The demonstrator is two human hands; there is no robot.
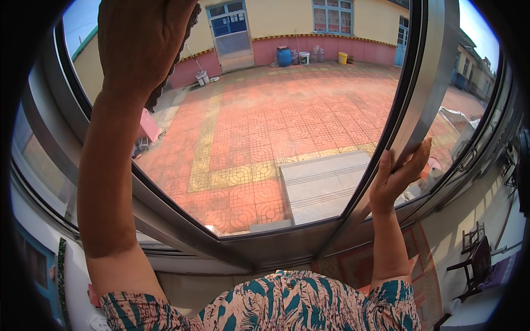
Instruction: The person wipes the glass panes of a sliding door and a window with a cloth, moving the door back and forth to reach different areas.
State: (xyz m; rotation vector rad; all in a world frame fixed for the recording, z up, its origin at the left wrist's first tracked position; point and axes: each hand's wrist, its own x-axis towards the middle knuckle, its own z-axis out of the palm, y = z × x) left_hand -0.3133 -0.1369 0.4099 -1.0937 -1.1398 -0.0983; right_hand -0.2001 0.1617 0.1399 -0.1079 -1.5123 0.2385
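Observation:
My left hand (135, 47) is raised at the upper left, its back toward me and its fingertips cut off by the top edge. Under it a dark, shaggy cloth (156, 97) shows along its right side, pressed to the glass pane (265, 132). On the right, my right hand (395, 179) grips the metal door frame (429, 83), with the thumb on one side and the fingers on the other. The pane is see-through and stands upright between dark-edged metal rails.
Through the glass lie a red and yellow tiled yard, a grey step (326, 185), a blue barrel (284, 56) and a yellow bucket (342, 58) by the far wall. On my side, a dark chair (475, 265) stands at the lower right near a patterned rug (422, 259).

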